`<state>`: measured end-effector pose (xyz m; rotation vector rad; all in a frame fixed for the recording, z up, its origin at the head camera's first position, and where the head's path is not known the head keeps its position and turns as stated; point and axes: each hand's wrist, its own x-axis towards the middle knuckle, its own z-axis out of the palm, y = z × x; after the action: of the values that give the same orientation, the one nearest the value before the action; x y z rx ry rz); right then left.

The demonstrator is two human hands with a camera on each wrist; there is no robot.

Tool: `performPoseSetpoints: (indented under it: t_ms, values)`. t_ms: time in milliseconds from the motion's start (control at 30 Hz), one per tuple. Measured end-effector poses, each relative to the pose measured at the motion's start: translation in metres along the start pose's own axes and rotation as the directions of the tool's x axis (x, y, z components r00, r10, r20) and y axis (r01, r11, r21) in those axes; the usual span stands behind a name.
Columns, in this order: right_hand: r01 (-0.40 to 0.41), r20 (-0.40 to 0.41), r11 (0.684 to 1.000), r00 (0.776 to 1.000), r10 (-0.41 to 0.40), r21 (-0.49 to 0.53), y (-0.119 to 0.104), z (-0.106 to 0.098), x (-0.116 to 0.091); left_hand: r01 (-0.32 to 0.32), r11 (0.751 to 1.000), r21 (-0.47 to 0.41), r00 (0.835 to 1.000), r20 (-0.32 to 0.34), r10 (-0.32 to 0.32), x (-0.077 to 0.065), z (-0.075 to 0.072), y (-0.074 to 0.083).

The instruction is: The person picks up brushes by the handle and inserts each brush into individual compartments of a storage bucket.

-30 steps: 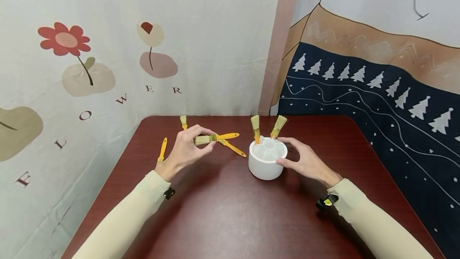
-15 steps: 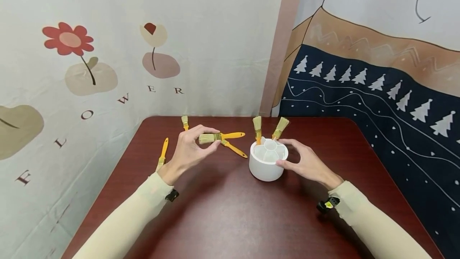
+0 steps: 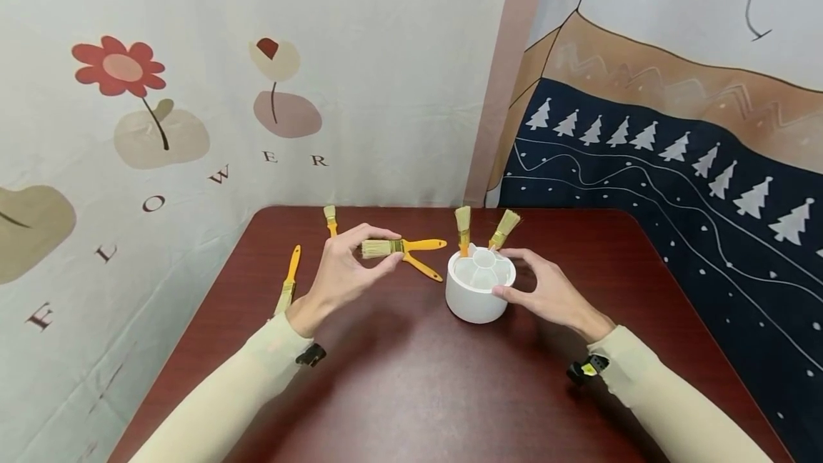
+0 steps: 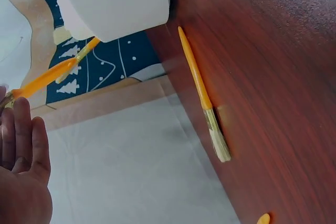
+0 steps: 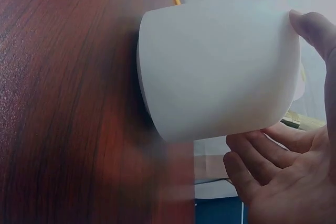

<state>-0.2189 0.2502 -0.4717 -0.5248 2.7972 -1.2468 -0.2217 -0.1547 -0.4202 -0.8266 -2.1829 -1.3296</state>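
Observation:
My left hand [image 3: 343,266] pinches a flat paintbrush [image 3: 424,244] by its ferrule and bristle end, above the table. Its yellow handle points right, toward a white round brush holder [image 3: 476,302] with inner compartments. With thumb at the near rim and fingers round the far side, my right hand [image 3: 556,295] grips that holder, which stands upright on the table. Two paintbrushes, a left one [image 3: 463,223] and a right one [image 3: 504,227], stand in it bristles up. In the left wrist view, the held brush [image 4: 44,80] is at the left, its bristle end partly hidden.
Below the held brush, another paintbrush [image 3: 426,270] lies on the dark red table [image 3: 437,391]. One more brush [image 3: 291,277] lies left of my left hand, partly behind the wrist. A further brush [image 3: 330,216] lies near the back edge. Printed cloths [image 3: 398,91] hang behind.
My left hand has moved slightly right with the paintbrush, bringing the handle tip closer to the holder. My right hand and the holder stay nearly in place.

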Motion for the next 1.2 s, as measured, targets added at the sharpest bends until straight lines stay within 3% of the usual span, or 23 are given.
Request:
performPoseSetpoints:
  t_ms: [400, 767, 1200]
  values:
    - [-0.025, -0.015, 0.999, 1.000, 0.025, -0.045, -0.006, 0.003, -0.003, 0.003, 0.994, -0.108, 0.999, -0.041, -0.008, 0.005, 0.009, 0.009]
    - [-0.061, -0.021, 0.997, 0.998, 0.060, -0.043, -0.013, 0.004, -0.006, 0.076, 0.994, -0.077, 0.995, -0.053, -0.080, 0.003, 0.021, 0.026]
    - [-0.100, -0.027, 0.993, 0.995, 0.099, -0.068, -0.020, 0.005, -0.009, 0.057, 0.996, -0.071, 0.996, -0.065, -0.062, 0.005, 0.036, 0.029]
